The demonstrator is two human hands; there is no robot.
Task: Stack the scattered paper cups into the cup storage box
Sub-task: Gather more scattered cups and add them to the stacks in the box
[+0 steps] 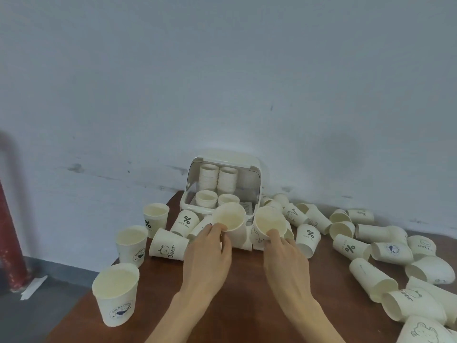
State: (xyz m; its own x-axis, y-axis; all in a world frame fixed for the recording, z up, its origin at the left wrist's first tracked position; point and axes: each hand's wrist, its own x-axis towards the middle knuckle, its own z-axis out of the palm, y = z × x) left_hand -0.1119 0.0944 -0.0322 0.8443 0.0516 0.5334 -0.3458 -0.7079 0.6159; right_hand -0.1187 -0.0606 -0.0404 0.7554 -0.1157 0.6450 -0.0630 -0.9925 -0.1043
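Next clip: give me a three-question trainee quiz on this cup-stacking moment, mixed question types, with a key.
1. True or false: the storage box already holds stacked cups.
2. What does each hand hold? A) nothing B) one paper cup each C) the box lid
3. Fill in: the three cups by the table's left edge stand ____.

Key:
1. True: stacks show inside.
2. B: the left hand grips a cup; the right hand grips another cup.
3. Upright, such as the nearest cup.
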